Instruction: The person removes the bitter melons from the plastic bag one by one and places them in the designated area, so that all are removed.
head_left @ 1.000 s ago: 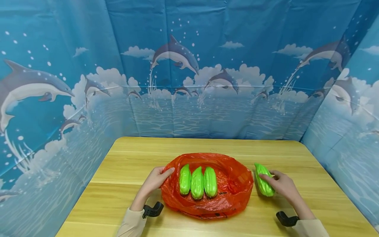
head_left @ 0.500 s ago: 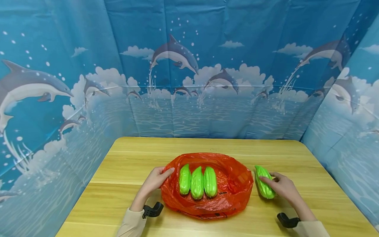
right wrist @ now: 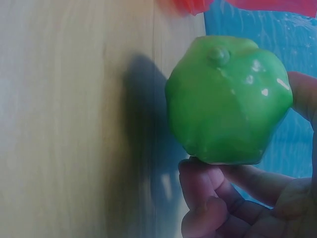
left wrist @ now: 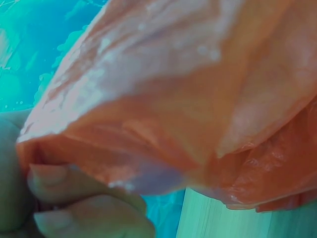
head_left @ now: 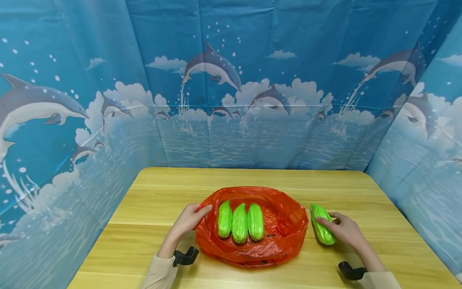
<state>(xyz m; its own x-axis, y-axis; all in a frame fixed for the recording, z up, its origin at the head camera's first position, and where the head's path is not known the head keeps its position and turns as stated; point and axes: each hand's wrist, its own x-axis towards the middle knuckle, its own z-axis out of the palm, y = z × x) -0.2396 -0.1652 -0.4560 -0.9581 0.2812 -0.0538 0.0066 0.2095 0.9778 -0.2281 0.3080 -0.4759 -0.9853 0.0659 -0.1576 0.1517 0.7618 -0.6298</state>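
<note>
A red plastic bag lies with its mouth spread wide on the table. Three glossy green bitter melons rest side by side in it. At the bag's left rim, my left hand pinches the plastic between thumb and fingers; the left wrist view shows fingertips against the film. Right of the bag, my right hand grips another bitter melon, thumb on one side and fingers on the other. In the right wrist view, this melon's blunt end faces the camera, and its shadow falls on the wood apart from it.
The wooden table has rounded far corners. A blue curtain printed with dolphins hangs behind it and along both sides. Each wrist wears a black camera mount, such as the left mount.
My right hand and its bitter melon have shifted slightly toward me. The left hand keeps hold of the bag's rim, and the three melons in the bag stay put.
</note>
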